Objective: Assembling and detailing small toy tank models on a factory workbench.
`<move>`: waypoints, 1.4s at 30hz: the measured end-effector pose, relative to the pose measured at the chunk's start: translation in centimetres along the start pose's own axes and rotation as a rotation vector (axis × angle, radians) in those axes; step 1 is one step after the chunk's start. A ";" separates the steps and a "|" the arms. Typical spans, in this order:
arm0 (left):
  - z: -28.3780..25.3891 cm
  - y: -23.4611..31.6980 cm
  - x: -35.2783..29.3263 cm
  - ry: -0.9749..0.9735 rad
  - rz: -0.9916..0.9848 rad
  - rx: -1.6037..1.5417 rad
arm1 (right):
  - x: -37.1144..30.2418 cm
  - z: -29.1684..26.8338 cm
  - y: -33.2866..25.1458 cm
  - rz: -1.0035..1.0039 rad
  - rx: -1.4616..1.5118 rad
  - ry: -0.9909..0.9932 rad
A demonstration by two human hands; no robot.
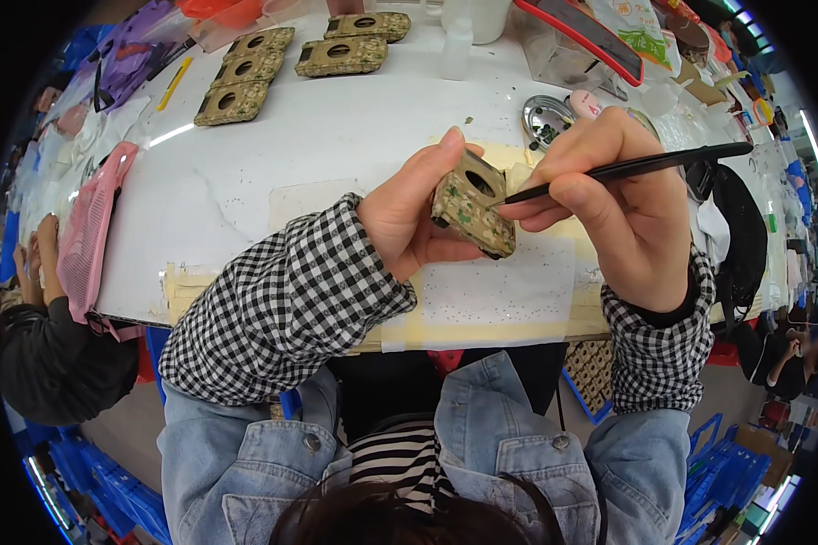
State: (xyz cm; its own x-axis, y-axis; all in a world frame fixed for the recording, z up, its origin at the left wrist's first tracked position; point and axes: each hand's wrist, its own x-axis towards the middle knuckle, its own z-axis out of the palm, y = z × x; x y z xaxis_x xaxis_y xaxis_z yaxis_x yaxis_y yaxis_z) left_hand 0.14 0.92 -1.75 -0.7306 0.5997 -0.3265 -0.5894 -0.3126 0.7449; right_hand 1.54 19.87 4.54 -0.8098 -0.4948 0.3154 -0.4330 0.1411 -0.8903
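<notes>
My left hand (409,204) holds up a small camouflage-patterned box-like part (468,216), gripped at its sides between thumb and fingers. It is tilted, with a round hole in its top, and looks like a model vehicle hull. In my right hand (623,200) are slim black tweezers (673,158), pinched like a pen. Their tip reaches the part's surface just below the hole; whether it grips anything there is too small to tell. Beneath both hands lies a white sheet (500,291) with tiny dark specks, edged with yellowish tape.
Several matching camouflage parts (232,103) stand at the back left, near a yellow cutter (174,84). A round metal dish (545,121) with dark bits sits behind my right hand. A red-framed phone (583,36) leans at the back right; a pink mesh bag (100,232) hangs at the left edge.
</notes>
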 end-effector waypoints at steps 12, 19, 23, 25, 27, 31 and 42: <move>-0.1 0.2 0.0 -0.047 0.002 0.027 | 0.0 0.2 0.1 -0.011 -0.044 -0.017; -0.1 0.1 0.1 -0.057 -0.001 0.023 | 0.1 0.2 0.3 -0.014 -0.050 -0.020; -0.1 0.1 0.0 -0.061 0.003 0.020 | 0.1 0.2 0.2 -0.012 -0.063 -0.026; -0.1 0.1 0.1 -0.062 0.004 0.020 | 0.1 0.2 0.2 -0.011 -0.065 -0.025; 0.0 0.1 0.0 -0.059 0.004 0.020 | 0.1 0.2 0.2 -0.009 -0.061 -0.024; 0.1 0.2 0.0 -0.043 0.001 0.021 | 0.0 0.2 0.3 -0.002 -0.067 -0.025; -0.2 0.0 0.1 -0.061 -0.004 0.012 | 0.1 0.1 0.4 -0.041 -0.120 -0.047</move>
State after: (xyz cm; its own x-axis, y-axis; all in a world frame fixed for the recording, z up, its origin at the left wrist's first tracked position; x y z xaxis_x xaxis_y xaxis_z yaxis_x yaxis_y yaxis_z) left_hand -0.01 0.83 -1.84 -0.7056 0.6447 -0.2940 -0.5879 -0.3010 0.7509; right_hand 1.35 19.80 4.18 -0.7722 -0.5417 0.3320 -0.5114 0.2199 -0.8307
